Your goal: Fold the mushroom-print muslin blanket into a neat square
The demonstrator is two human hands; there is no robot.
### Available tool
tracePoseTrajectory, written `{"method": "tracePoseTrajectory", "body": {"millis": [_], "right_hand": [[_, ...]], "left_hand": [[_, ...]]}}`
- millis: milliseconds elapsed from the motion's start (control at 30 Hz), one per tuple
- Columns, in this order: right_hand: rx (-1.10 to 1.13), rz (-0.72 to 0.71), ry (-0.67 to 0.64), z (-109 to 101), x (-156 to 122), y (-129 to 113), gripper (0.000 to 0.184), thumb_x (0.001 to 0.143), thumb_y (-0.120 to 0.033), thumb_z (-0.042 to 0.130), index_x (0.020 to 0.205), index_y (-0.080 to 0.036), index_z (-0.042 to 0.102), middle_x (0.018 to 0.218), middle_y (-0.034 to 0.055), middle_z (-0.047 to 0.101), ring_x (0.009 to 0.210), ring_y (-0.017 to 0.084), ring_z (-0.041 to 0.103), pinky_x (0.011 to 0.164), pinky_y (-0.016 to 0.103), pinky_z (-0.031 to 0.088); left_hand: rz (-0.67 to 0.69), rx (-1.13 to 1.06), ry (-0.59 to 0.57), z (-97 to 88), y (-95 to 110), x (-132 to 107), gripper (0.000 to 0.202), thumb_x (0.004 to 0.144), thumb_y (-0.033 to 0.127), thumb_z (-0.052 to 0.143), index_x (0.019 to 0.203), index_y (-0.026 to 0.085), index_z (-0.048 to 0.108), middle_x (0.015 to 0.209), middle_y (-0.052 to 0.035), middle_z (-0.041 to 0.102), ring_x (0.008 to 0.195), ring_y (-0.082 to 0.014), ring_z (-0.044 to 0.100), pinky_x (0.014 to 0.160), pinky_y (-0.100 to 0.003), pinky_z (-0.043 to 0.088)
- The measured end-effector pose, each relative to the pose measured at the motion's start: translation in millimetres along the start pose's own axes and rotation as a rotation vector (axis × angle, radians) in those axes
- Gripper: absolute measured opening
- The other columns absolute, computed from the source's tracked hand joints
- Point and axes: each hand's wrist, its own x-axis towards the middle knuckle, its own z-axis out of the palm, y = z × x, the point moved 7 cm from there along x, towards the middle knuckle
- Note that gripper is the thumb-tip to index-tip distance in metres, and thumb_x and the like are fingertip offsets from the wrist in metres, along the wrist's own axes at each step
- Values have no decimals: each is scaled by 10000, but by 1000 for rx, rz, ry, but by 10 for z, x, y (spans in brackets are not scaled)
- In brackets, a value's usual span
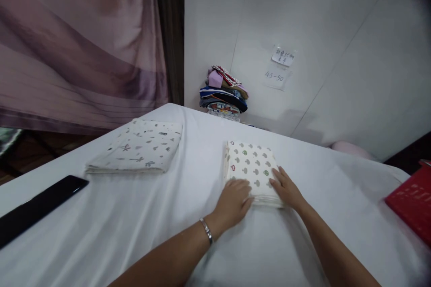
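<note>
A folded white cloth (252,161) printed with grey, green and red mushrooms lies in front of me on the white-covered table (202,152). My left hand (234,202), with a silver bracelet at the wrist, rests on its near left corner, slightly blurred. On the right edge of the cloth my right hand (286,188) lies with its fingers spread over the top. Layers of the fold show along the near side. Farther left is another folded white cloth (144,145) with grey plant prints, apart from both hands.
A long black flat object (43,206) lies at the left edge of the table. A red item (412,199) sits at the far right. Behind the table stands a stack of folded clothes (224,92) by the wall, where paper notes (279,69) hang. A pinkish curtain (84,45) hangs at left.
</note>
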Motion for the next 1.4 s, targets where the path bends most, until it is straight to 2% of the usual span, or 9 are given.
{"method": "tracePoseTrajectory", "body": {"millis": [133,267,367,500,600,833,1067,1267,1400], "right_hand": [[401,250,18,-52,-67,245,737,801,-498,548,1425,-185,312,1421,95,398,1290,251,387,1078,381,297],[643,368,-48,-75,3,195,825,794,-498,574,1454,-152,220,1318,132,508,1135,247,544,991,362,408],[712,420,-89,-74,105,162,881,775,-501,606,1456,-130,189,1304,160,513,1081,250,579,947,360,446],[807,437,-149,-52,180,120,928,723,-444,694,1445,-130,202,1402,198,393,1122,265,554,951,375,450],[949,375,-265,-24,109,18,790,725,-386,705,1382,-155,332,1318,174,506,1050,249,606,896,372,498],[1114,284,-445,-78,-450,-50,666,751,-353,688,1332,-235,385,1268,106,568,1066,245,603,924,394,483],[1104,408,-309,-84,-525,133,651,791,-433,618,1347,-198,373,1271,140,556,1080,260,593,895,407,499],[1145,438,-227,-69,-448,41,658,751,-318,653,1329,-158,382,1166,146,622,949,244,650,835,387,527],[1020,404,-175,-222,-409,0,607,732,-285,646,1291,-166,442,1107,121,654,901,245,658,780,369,535]], "left_hand": [[-384,-96,177,-211,-480,112,392,863,370,466,1198,167,496,1346,-125,466,1272,-256,380,1018,-396,319],[-806,-364,120,-153,-899,166,501,801,494,527,1175,162,493,1193,-146,583,1101,-282,540,888,-347,405],[-968,-515,159,-144,-1041,214,582,716,476,641,1169,145,485,1242,-164,555,1141,-296,518,875,-312,408],[-1021,-632,160,-119,-1094,307,648,667,400,701,1186,93,465,1279,-207,522,1118,-284,545,809,-287,459],[-1045,-761,83,-40,-1052,323,590,691,425,673,1125,55,520,1131,-220,619,941,-272,637,709,-309,509],[-1013,-946,-80,61,-812,151,449,689,485,667,889,83,658,901,-147,709,803,-256,670,654,-310,535],[-1053,-1068,-73,150,-698,43,354,728,433,645,884,115,624,900,-142,705,824,-252,671,702,-326,540],[-1053,-860,26,81,-781,11,368,701,405,665,912,125,553,950,-151,689,829,-245,664,671,-307,525],[-1041,-782,59,81,-734,-9,382,672,380,686,928,133,546,990,-147,676,882,-249,645,708,-304,495]]}}
